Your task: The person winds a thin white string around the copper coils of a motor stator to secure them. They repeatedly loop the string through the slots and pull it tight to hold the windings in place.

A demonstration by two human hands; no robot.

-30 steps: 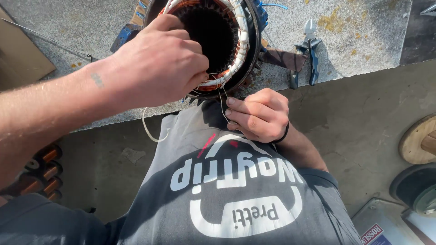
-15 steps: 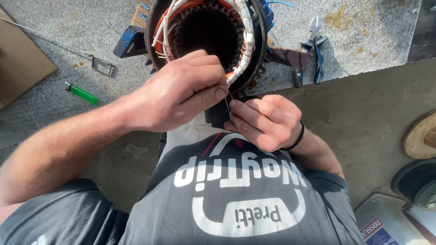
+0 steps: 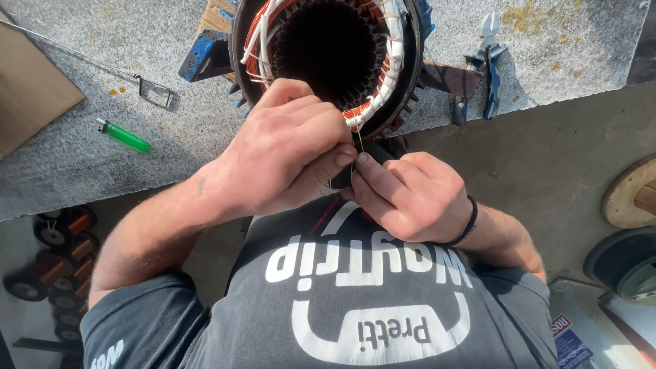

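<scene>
A round motor stator with copper windings bound in white cord lies on the grey bench, its near rim at the bench edge. My left hand and my right hand meet just below that rim. The fingertips of both pinch a thin cord or wire that runs up to the winding. A black band circles my right wrist. Whether a needle is in the fingers cannot be made out.
A green lighter and a thin metal rod with a bent end lie on the bench to the left. Blue-handled pliers lie to the right. Wire spools sit on the floor lower left, a wooden reel far right.
My left hand has come down from the stator's rim to meet my right hand at the bench edge. The view has shifted, bringing the lighter and rod into sight.
</scene>
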